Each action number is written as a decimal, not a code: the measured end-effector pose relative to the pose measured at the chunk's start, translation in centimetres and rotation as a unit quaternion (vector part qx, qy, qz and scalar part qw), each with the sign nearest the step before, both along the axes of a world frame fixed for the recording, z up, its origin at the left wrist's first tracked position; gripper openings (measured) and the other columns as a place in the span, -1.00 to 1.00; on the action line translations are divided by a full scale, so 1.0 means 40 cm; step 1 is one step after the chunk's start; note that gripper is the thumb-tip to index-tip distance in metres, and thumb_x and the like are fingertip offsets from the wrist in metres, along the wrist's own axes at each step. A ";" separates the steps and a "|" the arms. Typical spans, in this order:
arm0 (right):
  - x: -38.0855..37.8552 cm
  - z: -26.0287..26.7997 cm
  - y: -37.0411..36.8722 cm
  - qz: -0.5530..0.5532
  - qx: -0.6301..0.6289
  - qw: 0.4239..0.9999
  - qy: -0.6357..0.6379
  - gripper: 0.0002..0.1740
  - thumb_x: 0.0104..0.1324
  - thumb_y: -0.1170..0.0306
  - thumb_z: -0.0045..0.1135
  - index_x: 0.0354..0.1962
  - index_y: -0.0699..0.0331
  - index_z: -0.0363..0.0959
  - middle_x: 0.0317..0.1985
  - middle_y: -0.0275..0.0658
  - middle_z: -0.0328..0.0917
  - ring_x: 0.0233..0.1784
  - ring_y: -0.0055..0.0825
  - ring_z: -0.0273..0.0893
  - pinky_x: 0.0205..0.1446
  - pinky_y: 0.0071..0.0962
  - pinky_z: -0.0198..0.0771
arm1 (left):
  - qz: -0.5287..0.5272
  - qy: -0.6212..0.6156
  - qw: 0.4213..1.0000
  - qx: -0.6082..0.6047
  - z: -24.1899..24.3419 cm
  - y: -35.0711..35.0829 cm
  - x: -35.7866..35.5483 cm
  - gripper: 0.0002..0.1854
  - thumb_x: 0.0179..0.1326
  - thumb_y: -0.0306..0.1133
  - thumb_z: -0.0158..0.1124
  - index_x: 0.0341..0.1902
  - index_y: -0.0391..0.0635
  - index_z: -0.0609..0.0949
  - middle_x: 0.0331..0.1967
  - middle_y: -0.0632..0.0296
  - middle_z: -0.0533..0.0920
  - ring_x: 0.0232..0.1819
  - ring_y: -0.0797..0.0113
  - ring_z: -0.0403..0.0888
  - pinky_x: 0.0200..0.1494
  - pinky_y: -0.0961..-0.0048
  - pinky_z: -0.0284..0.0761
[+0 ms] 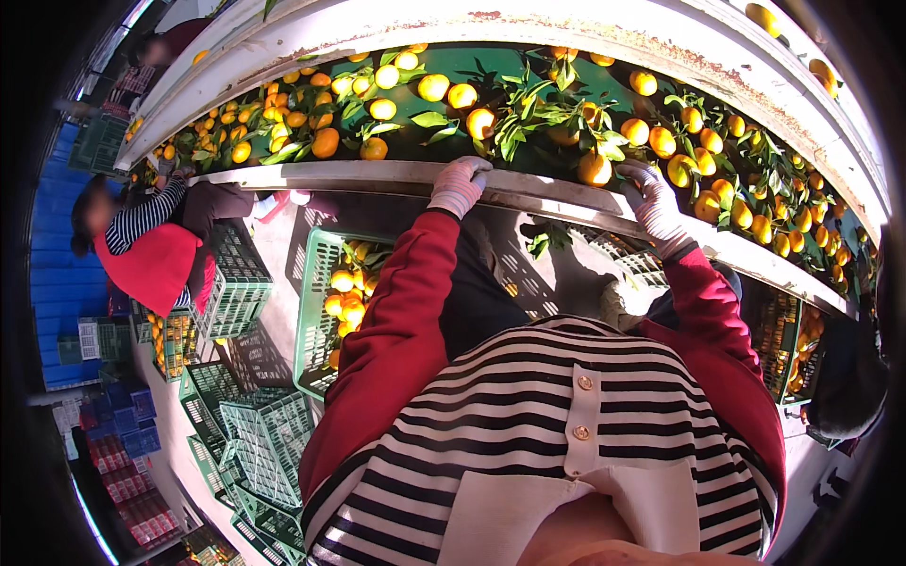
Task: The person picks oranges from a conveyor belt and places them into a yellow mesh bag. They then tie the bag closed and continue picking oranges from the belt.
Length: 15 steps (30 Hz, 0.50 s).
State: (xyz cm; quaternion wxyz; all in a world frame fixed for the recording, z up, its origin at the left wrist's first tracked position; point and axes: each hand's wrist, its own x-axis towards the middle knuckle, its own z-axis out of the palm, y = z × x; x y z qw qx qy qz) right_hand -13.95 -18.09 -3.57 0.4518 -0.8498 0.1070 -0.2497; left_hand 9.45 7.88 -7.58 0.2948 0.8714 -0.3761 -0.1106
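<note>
My left hand (pixel 460 185), in a striped knit glove, lies over the metal side rail (pixel 368 173) of a sorting conveyor, with its fingers hooked across the edge. My right hand (pixel 655 204), gloved alike, reaches over the same rail, fingers apart and curved at the belt's edge. No fruit shows in either hand. Just left of the right fingertips sits a mandarin (pixel 594 169). Between the hands, leafy mandarin stems (pixel 527 120) spread over the green belt (pixel 506 64). More mandarins (pixel 662 142) lie beyond and to the right of my right hand.
Below the rail at left stands a green plastic crate (pixel 306 311) partly filled with mandarins. Stacked green crates (pixel 265 439) are at lower left. A person (pixel 152 247) in a red vest works at the conveyor's left. Another crate (pixel 793 347) of mandarins stands at right.
</note>
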 end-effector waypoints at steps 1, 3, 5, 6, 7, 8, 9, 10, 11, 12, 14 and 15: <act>-0.004 -0.048 0.004 -0.027 0.127 0.989 0.066 -0.69 0.08 0.63 0.13 -0.17 0.26 0.51 -0.18 -0.16 0.52 -0.10 -0.33 0.49 -0.01 -0.48 0.38 | 0.000 0.004 1.000 -0.003 -0.001 0.001 0.002 -0.79 0.02 -0.36 0.22 -0.22 0.02 0.65 -0.19 0.16 0.61 -0.09 0.14 0.55 0.01 0.38 0.44; -0.030 -0.112 -0.004 -0.036 -0.146 0.986 0.074 -0.70 0.11 0.56 0.12 -0.15 0.25 0.50 -0.17 -0.14 0.52 -0.10 -0.29 0.49 -0.02 -0.44 0.40 | 0.005 0.006 1.000 -0.002 -0.002 0.003 0.002 -0.79 0.02 -0.37 0.22 -0.22 0.02 0.65 -0.19 0.16 0.62 -0.09 0.14 0.55 0.01 0.38 0.44; -0.019 -0.152 -0.006 -0.052 -0.054 0.988 0.132 -0.67 0.12 0.43 0.11 -0.10 0.18 0.47 -0.13 -0.13 0.51 -0.05 -0.19 0.45 0.06 -0.33 0.35 | 0.014 0.003 1.000 0.002 -0.002 0.006 0.004 -0.79 0.01 -0.37 0.23 -0.22 0.02 0.65 -0.19 0.16 0.62 -0.09 0.14 0.55 0.01 0.38 0.44; -0.041 -0.155 -0.014 -0.047 -0.157 0.975 0.147 -0.66 0.10 0.39 0.11 -0.10 0.15 0.47 -0.14 -0.14 0.51 -0.06 -0.17 0.44 0.07 -0.29 0.32 | 0.018 0.001 1.000 -0.002 -0.001 0.008 0.005 -0.78 0.00 -0.39 0.23 -0.21 0.01 0.65 -0.19 0.14 0.62 -0.10 0.14 0.56 0.01 0.37 0.44; -0.049 -0.157 -0.016 -0.044 -0.262 0.951 0.157 -0.64 0.08 0.34 0.11 -0.10 0.12 0.46 -0.14 -0.14 0.51 -0.07 -0.15 0.43 0.09 -0.25 0.30 | 0.024 0.011 1.000 -0.001 0.000 0.009 0.004 -0.78 0.01 -0.42 0.22 -0.20 -0.01 0.64 -0.19 0.12 0.61 -0.10 0.13 0.55 0.00 0.37 0.44; -0.050 -0.157 -0.016 -0.047 -0.261 0.951 0.161 -0.63 0.07 0.33 0.11 -0.10 0.11 0.46 -0.15 -0.15 0.51 -0.08 -0.16 0.44 0.08 -0.24 0.30 | 0.033 0.022 0.999 0.000 0.002 0.010 0.005 -0.77 0.02 -0.44 0.21 -0.19 -0.03 0.62 -0.19 0.10 0.61 -0.11 0.13 0.55 0.00 0.38 0.43; -0.055 -0.155 -0.014 -0.054 -0.265 0.949 0.161 -0.62 0.06 0.32 0.12 -0.10 0.10 0.46 -0.16 -0.16 0.52 -0.10 -0.16 0.44 0.07 -0.23 0.30 | 0.041 0.033 0.999 0.002 0.003 0.011 0.005 -0.76 0.02 -0.46 0.19 -0.18 -0.04 0.61 -0.18 0.08 0.60 -0.11 0.12 0.55 -0.01 0.38 0.43; -0.057 -0.152 -0.011 -0.063 -0.272 0.949 0.143 -0.61 0.04 0.31 0.12 -0.10 0.08 0.46 -0.17 -0.17 0.52 -0.11 -0.17 0.44 0.05 -0.21 0.30 | 0.043 0.033 0.999 0.001 0.006 0.012 0.006 -0.76 0.02 -0.46 0.19 -0.18 -0.04 0.61 -0.19 0.08 0.60 -0.11 0.12 0.55 -0.01 0.38 0.43; -0.058 -0.150 -0.008 -0.068 -0.268 0.948 0.155 -0.60 0.04 0.31 0.12 -0.10 0.08 0.45 -0.18 -0.17 0.52 -0.11 -0.17 0.44 0.05 -0.21 0.29 | 0.045 0.033 0.998 0.001 0.007 0.012 0.006 -0.76 0.02 -0.46 0.19 -0.17 -0.04 0.61 -0.19 0.08 0.60 -0.11 0.12 0.55 -0.02 0.38 0.43; -0.058 -0.148 -0.004 -0.075 -0.268 0.949 0.149 -0.60 0.04 0.32 0.13 -0.09 0.08 0.45 -0.18 -0.18 0.52 -0.11 -0.18 0.44 0.05 -0.21 0.29 | 0.049 0.037 0.998 0.003 0.009 0.012 0.007 -0.75 0.02 -0.46 0.19 -0.17 -0.03 0.61 -0.19 0.07 0.60 -0.12 0.12 0.55 -0.03 0.38 0.43; -0.057 -0.146 0.001 -0.079 -0.270 0.950 0.135 -0.57 0.02 0.32 0.14 -0.08 0.05 0.44 -0.20 -0.20 0.53 -0.10 -0.20 0.44 0.06 -0.22 0.29 | 0.050 0.017 0.999 0.010 0.011 0.010 0.008 -0.74 0.02 -0.46 0.19 -0.16 -0.02 0.61 -0.19 0.07 0.60 -0.13 0.13 0.56 -0.04 0.39 0.43; -0.055 -0.145 0.003 -0.081 -0.273 0.949 0.133 -0.57 0.02 0.33 0.14 -0.08 0.05 0.44 -0.19 -0.21 0.53 -0.09 -0.20 0.44 0.06 -0.22 0.28 | 0.051 0.009 0.999 0.015 0.012 0.010 0.009 -0.74 0.02 -0.45 0.19 -0.16 -0.01 0.61 -0.19 0.07 0.60 -0.14 0.14 0.56 -0.04 0.39 0.44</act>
